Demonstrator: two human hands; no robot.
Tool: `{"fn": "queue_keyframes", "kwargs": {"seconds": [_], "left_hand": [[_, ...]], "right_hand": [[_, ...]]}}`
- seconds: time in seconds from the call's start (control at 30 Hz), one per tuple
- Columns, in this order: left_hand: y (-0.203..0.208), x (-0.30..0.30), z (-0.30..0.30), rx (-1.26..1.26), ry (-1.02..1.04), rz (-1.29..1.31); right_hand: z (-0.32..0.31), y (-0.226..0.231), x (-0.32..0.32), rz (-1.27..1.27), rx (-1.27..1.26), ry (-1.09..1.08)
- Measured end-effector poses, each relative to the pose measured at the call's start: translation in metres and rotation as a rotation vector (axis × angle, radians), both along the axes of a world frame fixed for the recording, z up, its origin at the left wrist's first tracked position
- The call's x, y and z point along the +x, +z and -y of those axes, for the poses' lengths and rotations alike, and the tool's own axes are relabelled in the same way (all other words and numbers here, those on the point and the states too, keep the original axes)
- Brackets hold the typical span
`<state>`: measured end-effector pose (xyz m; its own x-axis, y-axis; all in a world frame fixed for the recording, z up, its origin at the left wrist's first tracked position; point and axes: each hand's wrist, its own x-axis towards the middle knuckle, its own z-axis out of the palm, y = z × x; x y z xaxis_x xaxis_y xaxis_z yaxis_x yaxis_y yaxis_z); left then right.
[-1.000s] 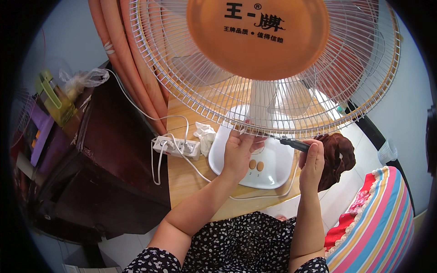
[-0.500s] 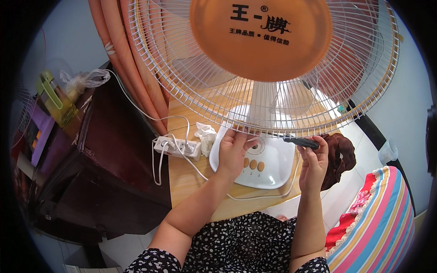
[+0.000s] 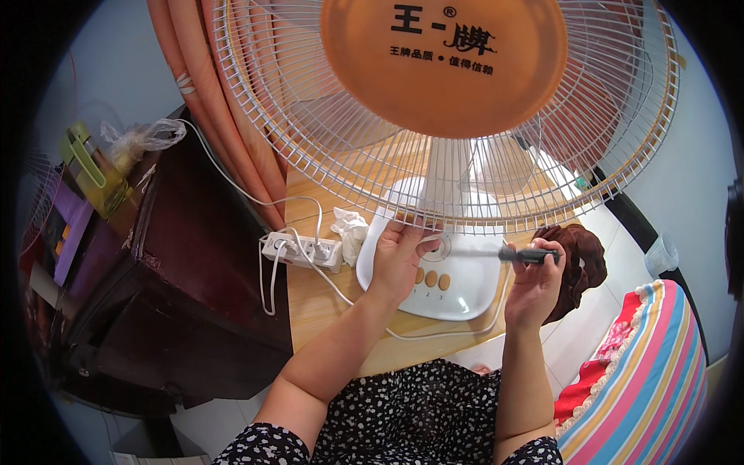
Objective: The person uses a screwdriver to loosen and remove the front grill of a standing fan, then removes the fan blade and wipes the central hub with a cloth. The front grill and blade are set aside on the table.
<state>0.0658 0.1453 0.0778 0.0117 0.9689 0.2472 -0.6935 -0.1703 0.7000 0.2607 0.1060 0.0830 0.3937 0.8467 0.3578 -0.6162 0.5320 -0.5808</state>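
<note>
A table fan with a white wire guard (image 3: 496, 228) and an orange centre disc (image 3: 443, 70) stands in front of me. Its white base (image 3: 469, 291) carries several tan buttons and a round dial. My left hand (image 3: 397, 260) is closed at the lower rim of the guard, fingertips pinched on it and partly hidden behind the wires. In my right hand (image 3: 533, 283) is a screwdriver (image 3: 530, 255) with a black handle, gripped by the fingers. Its shaft is blurred and points left over the base, towards my left fingers.
The fan stands on a wooden table (image 3: 325, 325). Left of its base lie a white power strip (image 3: 329, 255) with plugged-in cords and a crumpled tissue (image 3: 350, 234). A dark cabinet (image 3: 205, 256) is at the left, a brown cloth bundle (image 3: 585, 267) and a striped cushion (image 3: 647, 372) at the right.
The screwdriver has come down slightly and away from the guard's rim, and its shaft now shows below the wires. My left hand stays at the rim.
</note>
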Motion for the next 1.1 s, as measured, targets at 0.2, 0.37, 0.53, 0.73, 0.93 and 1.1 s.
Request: {"fn": "queue_keyframes", "kwargs": {"seconds": [0.2, 0.37, 0.53, 0.73, 0.93, 1.1], "left_hand": [[-0.002, 0.0, -0.001, 0.022, 0.059, -0.142], [-0.008, 0.002, -0.002, 0.033, 0.074, -0.213], [-0.012, 0.005, -0.001, 0.067, 0.094, -0.234], [-0.005, 0.005, 0.003, 0.021, 0.008, -0.365], [0.007, 0.009, 0.016, 0.109, -0.159, -0.519], [0.001, 0.009, 0.009, -0.014, -0.012, -0.479]], "right_hand": [[-0.004, 0.001, 0.001, -0.057, -0.154, 0.196], [-0.001, 0.004, -0.02, 0.043, -0.223, 0.34], [-0.01, -0.012, -0.026, -0.293, -0.259, 0.406], [-0.017, -0.013, 0.0, -0.514, -0.199, 0.255], [-0.02, -0.022, -0.004, -0.398, -0.153, 0.12], [-0.019, -0.024, -0.016, -0.221, -0.091, 0.007]]}}
